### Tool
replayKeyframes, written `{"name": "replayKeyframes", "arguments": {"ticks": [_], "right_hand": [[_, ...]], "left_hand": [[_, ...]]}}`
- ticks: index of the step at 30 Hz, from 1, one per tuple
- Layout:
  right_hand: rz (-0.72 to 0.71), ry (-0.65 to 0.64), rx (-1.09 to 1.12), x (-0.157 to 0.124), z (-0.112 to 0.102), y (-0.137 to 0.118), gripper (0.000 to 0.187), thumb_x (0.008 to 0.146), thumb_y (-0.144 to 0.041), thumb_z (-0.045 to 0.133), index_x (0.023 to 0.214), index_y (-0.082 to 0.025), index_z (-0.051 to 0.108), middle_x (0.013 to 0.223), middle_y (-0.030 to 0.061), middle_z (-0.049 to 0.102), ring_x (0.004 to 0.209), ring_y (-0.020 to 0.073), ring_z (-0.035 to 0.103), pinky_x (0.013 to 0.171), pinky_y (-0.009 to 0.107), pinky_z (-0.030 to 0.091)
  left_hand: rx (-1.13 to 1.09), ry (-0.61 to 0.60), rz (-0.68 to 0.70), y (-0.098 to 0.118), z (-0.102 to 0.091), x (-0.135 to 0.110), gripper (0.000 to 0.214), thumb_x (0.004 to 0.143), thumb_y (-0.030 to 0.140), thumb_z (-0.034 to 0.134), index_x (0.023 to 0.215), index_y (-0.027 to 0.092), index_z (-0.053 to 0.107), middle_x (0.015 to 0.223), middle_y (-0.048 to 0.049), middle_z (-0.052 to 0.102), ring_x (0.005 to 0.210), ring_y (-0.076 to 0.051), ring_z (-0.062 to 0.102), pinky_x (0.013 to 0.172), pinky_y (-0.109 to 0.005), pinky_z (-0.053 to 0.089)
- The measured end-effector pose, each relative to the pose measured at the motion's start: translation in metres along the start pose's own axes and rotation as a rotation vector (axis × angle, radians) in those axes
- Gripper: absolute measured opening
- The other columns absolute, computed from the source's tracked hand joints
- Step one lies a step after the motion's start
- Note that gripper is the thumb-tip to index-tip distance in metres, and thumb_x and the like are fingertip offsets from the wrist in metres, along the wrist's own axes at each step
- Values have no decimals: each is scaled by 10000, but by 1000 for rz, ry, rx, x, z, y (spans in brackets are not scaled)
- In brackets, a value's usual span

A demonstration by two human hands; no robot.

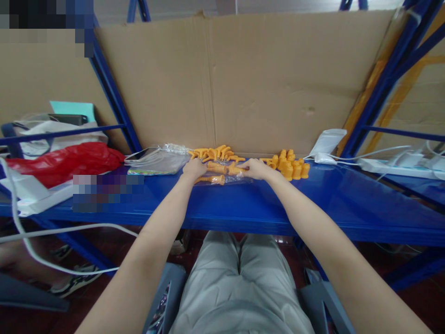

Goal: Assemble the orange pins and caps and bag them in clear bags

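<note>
My left hand [194, 170] and my right hand [255, 169] rest over the blue shelf, one on each side of a clear plastic bag [239, 179]. Several orange plastic pieces [217, 168] with flared ends lie in or on the bag; I cannot tell which. Both hands have curled fingers closed at the bag's sides, with fingertips partly hidden. Just behind, a pile of branching orange parts [219, 152] lies against the cardboard. Right of my right hand stands a group of orange cup-shaped pieces [294, 169].
A cardboard sheet [278, 83] backs the blue shelf [239, 204]. To the left lie a clear packet [160, 161], a red plastic bag [69, 160] and a white cable [69, 229]. A power strip [399, 168] is at right. Someone's shoe [74, 280] shows below left.
</note>
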State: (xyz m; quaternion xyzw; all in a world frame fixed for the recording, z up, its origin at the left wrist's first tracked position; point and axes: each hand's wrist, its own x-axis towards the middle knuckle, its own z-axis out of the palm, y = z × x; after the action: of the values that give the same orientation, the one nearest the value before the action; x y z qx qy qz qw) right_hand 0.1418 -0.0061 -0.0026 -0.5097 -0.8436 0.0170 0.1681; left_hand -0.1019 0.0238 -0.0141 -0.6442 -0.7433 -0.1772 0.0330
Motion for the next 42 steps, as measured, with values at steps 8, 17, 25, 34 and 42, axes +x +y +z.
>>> {"name": "replayKeyframes", "arguments": {"ticks": [8,17,25,34,42], "right_hand": [[-14,-10,250,8,12,6,323,753,-186,746,1064,-260,789,1034,13,779,869,206,699,768,273,510],[62,53,71,3,11,-4,173,810,-228,729,963,-277,791,970,23,780,991,255,687,940,433,430],[-14,19,476,8,25,-10,243,836,-91,659,1036,-169,774,1054,70,769,924,167,712,844,283,533],[152,-39,75,1,-1,3,228,854,-118,593,670,-139,727,680,61,733,647,145,662,659,225,486],[239,-316,476,-9,-6,-8,282,837,-78,570,561,-137,588,384,-33,522,321,28,320,362,158,236]], "left_hand": [[-44,24,40,3,1,-1,281,807,299,573,976,144,736,1064,-182,740,1032,-323,684,825,-334,521],[-80,15,99,2,5,3,216,773,249,589,899,161,741,1004,-146,751,1001,-292,684,836,-298,510],[-88,19,104,4,5,2,201,804,285,586,885,168,728,999,-146,753,984,-296,689,828,-305,509],[-75,35,90,4,4,0,235,799,215,556,939,165,738,1034,-142,753,1000,-298,684,851,-316,518],[-36,36,57,9,1,-5,285,820,164,512,966,139,756,1058,-138,757,1030,-269,696,897,-287,517]]}}
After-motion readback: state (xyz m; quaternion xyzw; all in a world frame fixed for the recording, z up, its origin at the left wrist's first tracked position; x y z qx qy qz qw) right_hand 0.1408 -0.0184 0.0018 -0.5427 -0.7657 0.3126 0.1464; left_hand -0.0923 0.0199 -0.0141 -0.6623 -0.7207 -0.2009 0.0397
